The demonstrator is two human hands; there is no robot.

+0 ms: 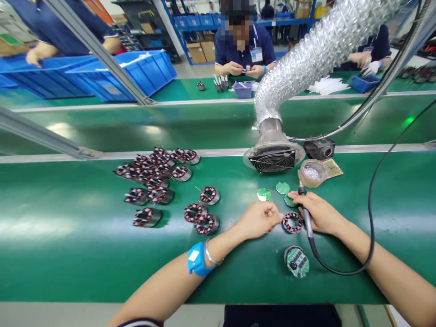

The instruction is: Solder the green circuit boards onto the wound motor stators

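My right hand (318, 211) has a soldering iron (307, 218) in its grip, tip pointing away from me. Its fingertips also reach a round green circuit board (289, 200). Two more such boards, one (264, 194) on the left and one (282, 187) behind, lie close by. Just below the right hand sits a motor stator (292, 222) with copper windings. My left hand (260, 220) is closed in a pinch beside that stator's left edge; what its fingers hold, if anything, is hidden. Nearer to me is a stator topped with a circuit board (297, 262).
Several stators (153, 170) are grouped on the left of the green bench (85, 236). A fume extractor (274, 154) on a silver duct hangs ahead, beside a solder tub (312, 172). The iron's black cable (372, 218) loops on the right. Co-workers sit across, near blue crates (119, 75).
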